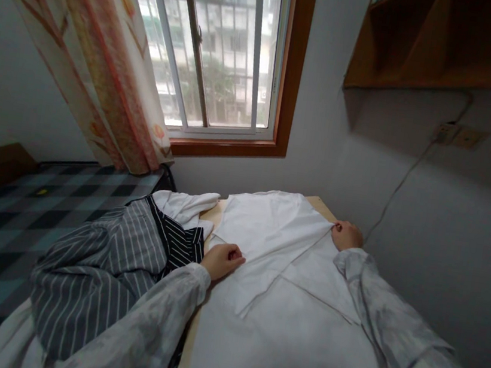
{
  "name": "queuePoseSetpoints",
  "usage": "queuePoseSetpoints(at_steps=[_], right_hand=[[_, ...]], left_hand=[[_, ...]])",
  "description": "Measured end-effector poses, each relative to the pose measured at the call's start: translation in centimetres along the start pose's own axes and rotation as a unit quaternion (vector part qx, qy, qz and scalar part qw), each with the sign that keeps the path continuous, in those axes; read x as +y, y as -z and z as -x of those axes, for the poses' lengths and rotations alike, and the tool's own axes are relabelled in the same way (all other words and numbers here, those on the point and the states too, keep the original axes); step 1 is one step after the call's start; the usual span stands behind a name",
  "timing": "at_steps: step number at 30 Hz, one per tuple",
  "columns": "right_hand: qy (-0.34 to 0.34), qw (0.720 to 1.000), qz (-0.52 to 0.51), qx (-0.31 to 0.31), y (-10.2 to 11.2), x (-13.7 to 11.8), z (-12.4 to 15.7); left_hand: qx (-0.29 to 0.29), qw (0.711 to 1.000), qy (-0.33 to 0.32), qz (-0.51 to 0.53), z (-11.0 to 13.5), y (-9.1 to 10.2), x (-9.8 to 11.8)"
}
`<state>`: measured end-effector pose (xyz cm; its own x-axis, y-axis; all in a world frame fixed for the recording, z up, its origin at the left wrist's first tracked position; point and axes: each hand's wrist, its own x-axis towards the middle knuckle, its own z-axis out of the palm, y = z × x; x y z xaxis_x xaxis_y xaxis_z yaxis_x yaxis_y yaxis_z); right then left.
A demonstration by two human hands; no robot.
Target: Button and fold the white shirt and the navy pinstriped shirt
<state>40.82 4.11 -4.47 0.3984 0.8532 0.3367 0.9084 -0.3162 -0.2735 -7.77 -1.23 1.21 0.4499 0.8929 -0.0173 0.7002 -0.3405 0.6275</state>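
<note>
A white shirt (274,272) lies spread flat on a wooden table (320,205) in front of me. My left hand (223,259) is curled closed at the shirt's left edge, gripping the cloth there. My right hand (346,235) is closed in a pinch on the shirt's far right edge, near the wall. Both arms wear pale, loose sleeves. A fold line runs diagonally across the shirt between the two hands.
A grey striped garment (98,273) and a dark striped one (179,241) are heaped left of the table, with more white cloth (186,205) behind. A bed with a checked cover (20,208), a curtain (103,57), a window and a wall shelf (449,42) surround the spot.
</note>
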Motion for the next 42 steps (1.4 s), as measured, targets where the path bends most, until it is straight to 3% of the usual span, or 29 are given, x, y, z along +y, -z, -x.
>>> queuePoseSetpoints(at_steps=[3, 7, 10, 14, 18, 23, 25, 29, 31, 36, 42], right_hand=[[0.025, 1.000, 0.003, 0.011, 0.1, -0.2, 0.2], [0.169, 0.985, 0.009, 0.020, 0.5, -0.4, 0.4], [0.204, 0.979, 0.008, 0.005, 0.7, -0.6, 0.2], [0.179, 0.984, 0.022, -0.003, 0.7, -0.9, -0.1], [0.156, 0.986, 0.051, -0.004, 0.5, -0.9, -0.1], [0.139, 0.988, 0.031, -0.066, 0.5, -0.1, -1.2], [0.122, 0.990, -0.014, -0.077, 0.8, -0.2, -2.3], [0.079, 0.991, -0.091, -0.062, 0.5, -2.5, -4.7], [0.082, 0.989, -0.101, -0.063, -0.2, -4.4, -5.7], [0.046, 0.987, -0.143, -0.055, -2.9, -7.8, -7.6], [0.004, 0.984, -0.172, -0.052, -5.0, -7.3, -9.4]], left_hand=[[0.031, 0.998, -0.019, -0.043, 0.5, -0.1, 0.6], [0.055, 0.997, -0.004, -0.049, 0.7, 0.2, 1.3], [0.045, 0.999, 0.024, -0.019, 0.1, 0.3, 1.7], [0.028, 0.995, 0.054, -0.077, -0.6, -0.2, 1.8], [0.022, 0.991, 0.035, -0.125, -0.4, -0.6, 1.7], [-0.001, 0.994, 0.025, -0.110, 0.0, 0.9, 1.5], [0.042, 0.994, 0.037, -0.097, -0.5, 1.9, 0.8], [0.211, 0.971, 0.061, -0.098, -2.8, 3.5, -1.9], [0.242, 0.961, 0.095, -0.096, -4.3, 3.9, -3.5], [0.220, 0.959, 0.166, -0.060, -7.0, 4.4, -5.2], [0.177, 0.964, 0.181, -0.084, -7.6, 4.9, -5.2]])
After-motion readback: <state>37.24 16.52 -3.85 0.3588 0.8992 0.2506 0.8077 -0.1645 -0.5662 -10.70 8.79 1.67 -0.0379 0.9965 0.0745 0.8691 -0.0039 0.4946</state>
